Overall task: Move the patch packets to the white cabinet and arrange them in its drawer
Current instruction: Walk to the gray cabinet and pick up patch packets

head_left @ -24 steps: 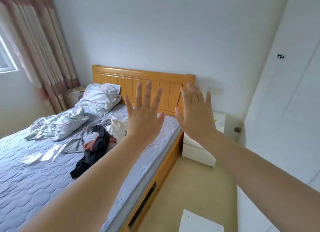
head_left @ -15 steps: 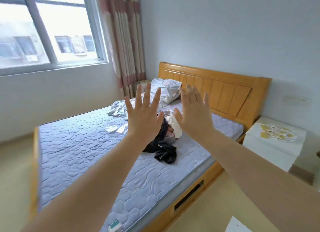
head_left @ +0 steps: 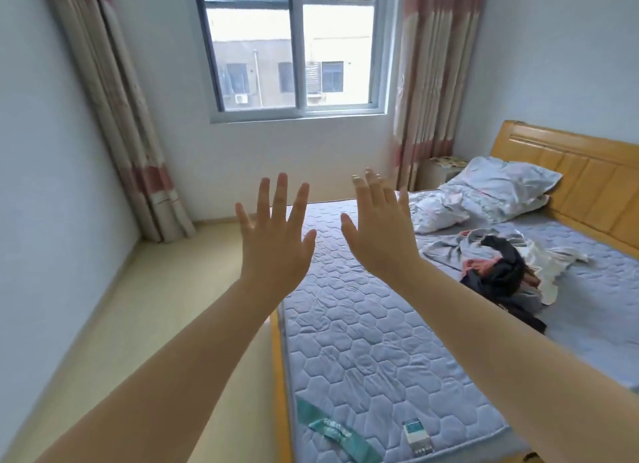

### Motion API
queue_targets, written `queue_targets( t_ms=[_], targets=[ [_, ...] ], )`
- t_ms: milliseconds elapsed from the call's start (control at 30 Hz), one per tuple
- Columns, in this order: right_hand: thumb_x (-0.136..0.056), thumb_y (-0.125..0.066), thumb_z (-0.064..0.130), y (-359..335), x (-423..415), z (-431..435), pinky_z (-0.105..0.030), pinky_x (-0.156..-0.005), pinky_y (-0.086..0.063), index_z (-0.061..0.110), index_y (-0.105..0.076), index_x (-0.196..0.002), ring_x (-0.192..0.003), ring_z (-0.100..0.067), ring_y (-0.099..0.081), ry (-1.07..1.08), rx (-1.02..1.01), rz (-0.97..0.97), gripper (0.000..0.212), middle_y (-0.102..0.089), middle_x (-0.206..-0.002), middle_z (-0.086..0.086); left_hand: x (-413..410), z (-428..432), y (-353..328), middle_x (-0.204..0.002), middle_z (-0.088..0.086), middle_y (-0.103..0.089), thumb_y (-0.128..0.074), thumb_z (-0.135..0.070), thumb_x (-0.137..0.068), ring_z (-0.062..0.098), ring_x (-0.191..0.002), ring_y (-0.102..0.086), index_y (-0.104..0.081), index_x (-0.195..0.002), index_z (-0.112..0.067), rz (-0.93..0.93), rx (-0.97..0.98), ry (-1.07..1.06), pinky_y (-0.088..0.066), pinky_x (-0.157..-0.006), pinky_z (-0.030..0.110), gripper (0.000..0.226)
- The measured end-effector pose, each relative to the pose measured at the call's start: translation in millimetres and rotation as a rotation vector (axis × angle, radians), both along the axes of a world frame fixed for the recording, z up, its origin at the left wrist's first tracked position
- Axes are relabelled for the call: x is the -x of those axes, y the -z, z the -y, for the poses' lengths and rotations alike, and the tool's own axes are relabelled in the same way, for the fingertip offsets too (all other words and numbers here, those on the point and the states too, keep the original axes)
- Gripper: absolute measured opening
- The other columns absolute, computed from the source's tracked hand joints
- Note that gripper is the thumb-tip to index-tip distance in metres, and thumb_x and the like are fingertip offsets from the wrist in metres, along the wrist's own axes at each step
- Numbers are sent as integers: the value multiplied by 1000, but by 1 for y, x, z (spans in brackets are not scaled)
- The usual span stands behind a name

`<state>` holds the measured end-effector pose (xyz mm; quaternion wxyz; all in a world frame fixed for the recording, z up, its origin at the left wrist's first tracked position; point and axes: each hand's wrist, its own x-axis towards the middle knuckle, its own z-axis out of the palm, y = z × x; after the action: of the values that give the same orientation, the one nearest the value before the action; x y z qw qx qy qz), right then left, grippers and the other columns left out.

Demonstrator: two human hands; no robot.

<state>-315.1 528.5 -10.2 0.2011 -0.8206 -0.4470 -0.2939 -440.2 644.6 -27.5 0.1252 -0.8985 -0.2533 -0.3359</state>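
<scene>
From the head view we see both arms stretched forward at chest height, backs of the hands toward us. Our left hand [head_left: 275, 243] has all five fingers fanned wide and pointing up, holding nothing. Our right hand [head_left: 378, 234] is likewise raised and empty, its fingers straight and closer together, the thumb standing out to the side. The two hands are near each other but apart.

Behind them a bed [head_left: 363, 341] with a grey quilted mattress runs from the lower edge of the view toward a wooden headboard [head_left: 570, 158] at the right. A pillow [head_left: 501, 189] lies by the headboard, and a heap of dark and pale clothes [head_left: 501, 269] sits on the mattress to the right of our right forearm.

A window [head_left: 297, 51] stands in the far wall between two striped curtains [head_left: 432, 75].

In the corner past the pillow a small stand [head_left: 446, 163] carries some flat yellowish pieces; we cannot tell whether these are the patch packets, nor which way they lie.
</scene>
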Motion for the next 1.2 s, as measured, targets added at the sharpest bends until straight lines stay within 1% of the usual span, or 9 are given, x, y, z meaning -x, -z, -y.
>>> queue_targets(
  t_ms=[67, 200, 300, 500, 567, 667, 800, 1000, 1200],
  targets=[
    [-88, -52, 34, 2, 14, -47, -59, -105, -31, 5, -42, -138, -130, -37, -41, -54, 9, 22, 59, -42, -144, -18, 25, -42, 6, -155, 16, -27, -26, -47, -89, 38, -141, -27, -23, -148, -20, -9, 13, -48, -26, -101, 70, 65],
    [-90, -42, 36, 17, 34, -135, -58, -105, -31, 4, -43, -137, -130, -35, -43, -144, 40, 11, 57, -43, -143, -18, 51, -114, 24, -155, 16, -25, -27, -44, -88, 39, -141, -26, -21, -149, -19, -70, 74, -156, -30, -100, 69, 65],
    [-91, -50, 32, 40, 38, -202, -57, -109, -25, 4, -39, -141, -136, -33, -36, -200, 62, -26, 58, -37, -148, -17, 59, -169, 39, -156, 16, -25, -27, -44, -88, 38, -141, -26, -21, -149, -19, -128, 103, -208, -27, -101, 68, 65],
    [-94, -46, 34, 80, 31, -360, -51, -114, -14, 8, -29, -146, -142, -29, -23, -281, 91, -107, 60, -25, -154, -12, 64, -319, 60, -159, 13, -13, -41, -41, -90, 35, -146, -11, -16, -152, -20, -171, 103, -270, -17, -106, 68, 70],
    [-94, -46, 35, 88, 19, -421, -50, -114, -13, 9, -29, -146, -142, -28, -23, -289, 91, -122, 61, -25, -155, -12, 52, -377, 62, -160, 11, -8, -41, -41, -92, 33, -147, -7, -13, -153, -21, -187, 116, -265, -14, -107, 68, 70],
    [-92, -49, 34, 91, -8, -517, -51, -113, -18, 7, -33, -144, -140, -30, -26, -292, 76, -156, 60, -29, -153, -14, 24, -473, 58, -161, 7, 3, -37, -42, -96, 29, -148, 4, -4, -154, -24, -206, 140, -271, -7, -110, 65, 69],
    [-91, -52, 33, 90, -42, -624, -53, -111, -23, 5, -37, -142, -137, -33, -31, -275, 90, -185, 60, -33, -150, -16, -16, -586, 50, -161, 5, 7, -35, -42, -97, 27, -147, 10, -1, -153, -25, -208, 176, -226, -3, -111, 63, 68],
    [-91, -52, 33, 88, -82, -770, -54, -113, -21, 6, -37, -142, -139, -32, -29, -285, 135, -158, 59, -32, -151, -15, -69, -730, 65, -161, 7, 5, -38, -42, -97, 28, -147, 7, -4, -154, -23, -204, 207, -182, -5, -112, 63, 69],
    [-92, -48, 35, 106, -137, -931, -53, -114, -17, 9, -34, -144, -141, -30, -26, -190, 185, -107, 60, -29, -153, -13, -121, -911, 95, -160, 9, -3, -41, -42, -94, 31, -147, 2, -7, -153, -23, -202, 207, -105, -8, -110, 65, 70]
  ],
)
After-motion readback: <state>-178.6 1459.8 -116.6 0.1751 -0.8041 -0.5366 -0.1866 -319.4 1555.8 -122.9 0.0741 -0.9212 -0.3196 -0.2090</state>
